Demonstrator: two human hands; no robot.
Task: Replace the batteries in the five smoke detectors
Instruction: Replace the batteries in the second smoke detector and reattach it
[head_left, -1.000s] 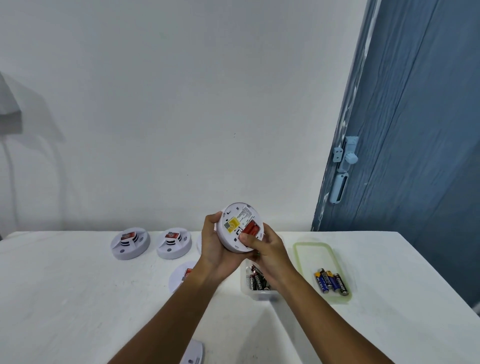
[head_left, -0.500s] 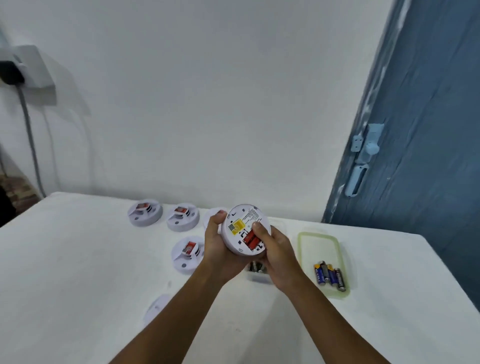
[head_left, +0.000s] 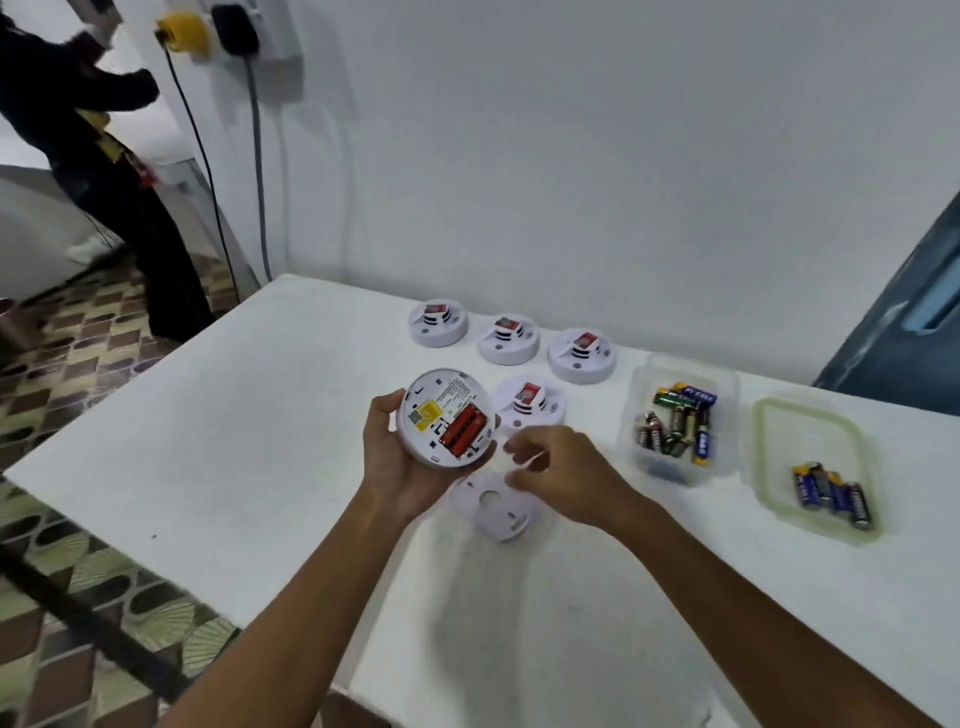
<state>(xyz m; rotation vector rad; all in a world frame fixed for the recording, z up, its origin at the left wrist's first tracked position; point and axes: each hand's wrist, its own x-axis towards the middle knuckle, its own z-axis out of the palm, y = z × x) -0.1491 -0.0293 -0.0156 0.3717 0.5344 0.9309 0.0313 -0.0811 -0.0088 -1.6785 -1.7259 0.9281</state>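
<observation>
Your left hand (head_left: 402, 467) grips an open smoke detector (head_left: 445, 417), red batteries (head_left: 464, 425) showing, above the white counter (head_left: 249, 431). Your right hand (head_left: 563, 474), fingers loosely curled and holding nothing, hovers beside it. Four detectors (head_left: 508, 339) sit near the far edge; bare counter spreads leftward.

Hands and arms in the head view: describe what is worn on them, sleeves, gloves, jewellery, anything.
Nothing is worn. The left hand and right hand are bare, with no gloves, rings, watch or bands visible. Both forearms are bare up to the bottom edge of the picture, so no sleeves show. No markings or cables on either.
</observation>
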